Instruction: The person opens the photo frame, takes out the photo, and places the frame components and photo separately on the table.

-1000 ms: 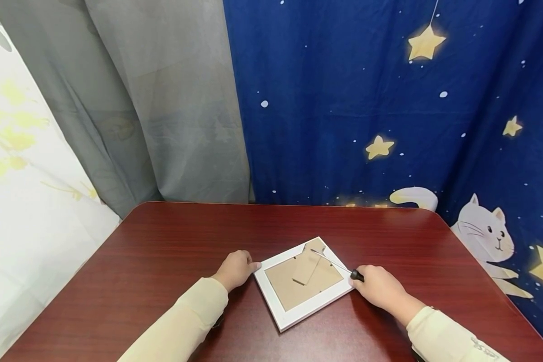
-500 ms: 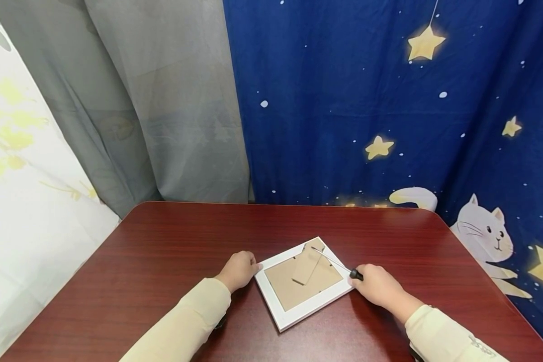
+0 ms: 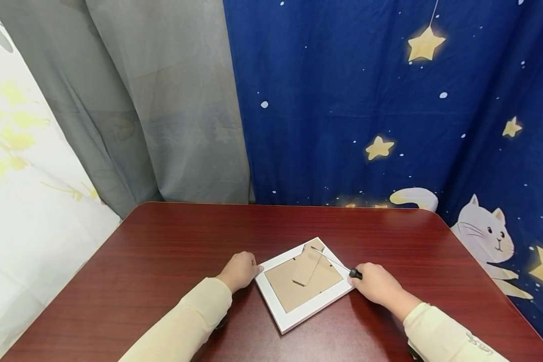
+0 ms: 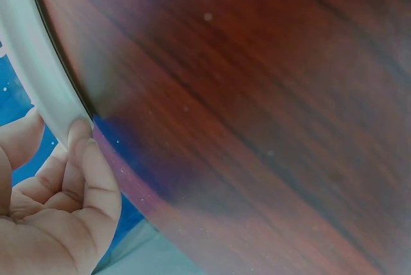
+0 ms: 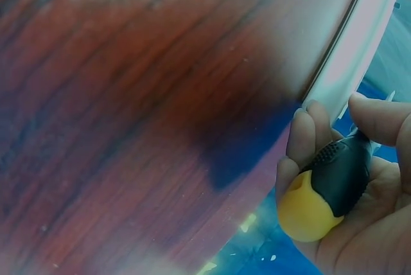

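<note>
A white picture frame is held back side up over the table, turned at an angle. Its brown backing board carries a fold-out stand. At the left corner, my left hand pinches the frame between thumb and fingers; the left wrist view shows the grip on the white edge. My right hand grips a screwdriver and has its fingertips at the frame's right corner. The black-and-yellow handle lies in the palm. The metal shaft crosses the backing, its tip over the stand's top end.
The reddish-brown wooden table extends around the frame. Behind it hang a grey curtain and a blue curtain with stars and a cat. White cloth hangs at the left.
My left hand has shifted slightly right, its thumb a little further onto the frame. The frame's near corner sits slightly lower in the head view. The screwdriver stays nearly still.
</note>
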Tool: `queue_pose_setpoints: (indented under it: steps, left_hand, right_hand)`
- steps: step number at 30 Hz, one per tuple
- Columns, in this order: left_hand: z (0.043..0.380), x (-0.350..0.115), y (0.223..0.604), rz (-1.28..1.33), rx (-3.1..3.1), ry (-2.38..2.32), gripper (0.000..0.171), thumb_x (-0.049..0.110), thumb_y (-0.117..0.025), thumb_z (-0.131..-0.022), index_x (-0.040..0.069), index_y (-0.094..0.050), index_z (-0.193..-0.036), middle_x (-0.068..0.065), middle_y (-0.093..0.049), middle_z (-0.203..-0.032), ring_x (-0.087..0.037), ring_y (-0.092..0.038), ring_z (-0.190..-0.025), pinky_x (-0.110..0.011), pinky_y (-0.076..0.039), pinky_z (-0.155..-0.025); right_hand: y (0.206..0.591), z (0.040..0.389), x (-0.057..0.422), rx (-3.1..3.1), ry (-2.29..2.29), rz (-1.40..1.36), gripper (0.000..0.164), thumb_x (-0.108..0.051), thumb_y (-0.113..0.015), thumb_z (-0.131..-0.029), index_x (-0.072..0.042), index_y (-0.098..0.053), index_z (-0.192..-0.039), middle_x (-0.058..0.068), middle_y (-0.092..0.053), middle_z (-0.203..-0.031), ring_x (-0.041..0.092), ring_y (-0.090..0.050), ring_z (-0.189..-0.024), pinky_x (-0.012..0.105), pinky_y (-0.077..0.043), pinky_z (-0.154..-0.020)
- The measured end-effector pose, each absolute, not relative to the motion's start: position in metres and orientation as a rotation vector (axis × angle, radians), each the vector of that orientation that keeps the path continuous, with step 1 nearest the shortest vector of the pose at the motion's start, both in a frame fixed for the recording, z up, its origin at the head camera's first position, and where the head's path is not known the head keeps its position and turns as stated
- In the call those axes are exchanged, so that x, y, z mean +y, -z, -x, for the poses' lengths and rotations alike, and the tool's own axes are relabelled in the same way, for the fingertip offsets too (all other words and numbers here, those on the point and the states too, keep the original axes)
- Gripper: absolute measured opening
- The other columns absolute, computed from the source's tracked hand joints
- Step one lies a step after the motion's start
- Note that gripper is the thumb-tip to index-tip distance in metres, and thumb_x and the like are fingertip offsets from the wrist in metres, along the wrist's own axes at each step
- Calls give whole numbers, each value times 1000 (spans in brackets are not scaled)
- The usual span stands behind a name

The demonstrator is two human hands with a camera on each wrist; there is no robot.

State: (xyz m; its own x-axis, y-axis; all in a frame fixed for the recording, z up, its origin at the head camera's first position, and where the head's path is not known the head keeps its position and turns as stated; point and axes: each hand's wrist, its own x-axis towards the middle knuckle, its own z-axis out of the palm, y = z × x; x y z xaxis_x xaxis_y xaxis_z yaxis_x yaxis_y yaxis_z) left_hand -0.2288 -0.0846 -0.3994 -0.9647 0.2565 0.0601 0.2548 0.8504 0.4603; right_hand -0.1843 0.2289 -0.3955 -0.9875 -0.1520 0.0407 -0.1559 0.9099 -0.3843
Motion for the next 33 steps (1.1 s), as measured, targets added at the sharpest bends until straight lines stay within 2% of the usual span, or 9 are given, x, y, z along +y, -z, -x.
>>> queue_pose_setpoints:
  steps: [12,18,33]
  left_hand:
    - [221,-83,395,-431,3010,-712,30,16,-69,-87,7,-52,-64,1,-47,-57,-12,-43,-54,-27,-41,-54]
    - [214,-80,390,-460,3005,-705,30,15,-70,-86,6,-52,-64,1,-47,-57,-12,-44,-55,-27,-42,-54]
    - [207,-77,389,-461,2999,-651,33,17,-72,-85,6,-52,-60,1,-47,-55,-13,-43,-54,-29,-42,-54]
  right_hand:
    - [394,190,231,-3075,-614,-225,13,-15,-69,-84,-4,-66,-80,2,-57,-68,18,-45,-64,35,-42,-63]
    - [391,195,233,-3102,-599,-210,19,-16,-69,-85,2,-69,-91,9,-66,-81,19,-53,-70,41,-47,-69]
    - [387,207,234,-3132,-594,-206,22,-16,-68,-87,4,-68,-95,11,-66,-84,23,-55,-73,44,-48,-73]
